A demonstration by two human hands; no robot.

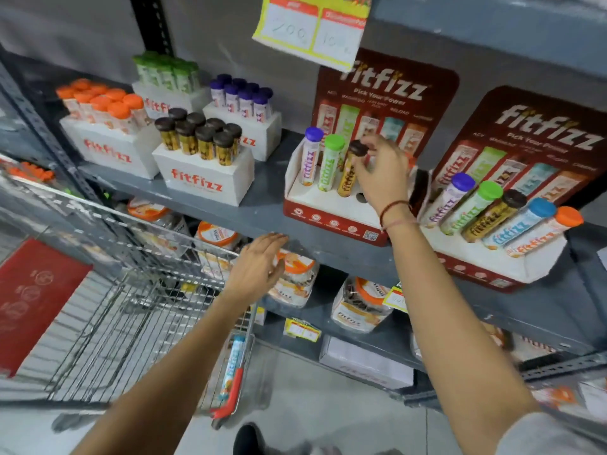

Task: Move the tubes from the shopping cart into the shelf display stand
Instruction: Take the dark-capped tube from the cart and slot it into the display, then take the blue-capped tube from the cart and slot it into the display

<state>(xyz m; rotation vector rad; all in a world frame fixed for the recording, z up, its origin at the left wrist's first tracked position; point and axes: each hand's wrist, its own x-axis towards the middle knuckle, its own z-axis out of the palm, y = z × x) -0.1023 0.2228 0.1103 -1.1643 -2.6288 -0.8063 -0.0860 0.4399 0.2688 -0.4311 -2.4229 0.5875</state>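
Note:
A red and white display stand (331,210) sits on the grey shelf and holds a purple-capped tube (310,157), a green-capped tube (330,164) and a brown-capped yellow tube (349,170). My right hand (382,174) grips the brown-capped tube at its cap, the tube standing in the third hole. An empty hole (361,198) shows beside it. My left hand (259,259) hovers flat with fingers apart over the wire shopping cart (108,310). A blue-capped tube (233,366) lies in the cart's small front basket.
A second, full display stand (492,257) stands to the right. White boxes of orange-capped (108,106), brown-capped (200,133), green-capped and purple-capped tubes fill the shelf's left. Jars (292,280) sit on the lower shelf. A yellow price tag (312,27) hangs above.

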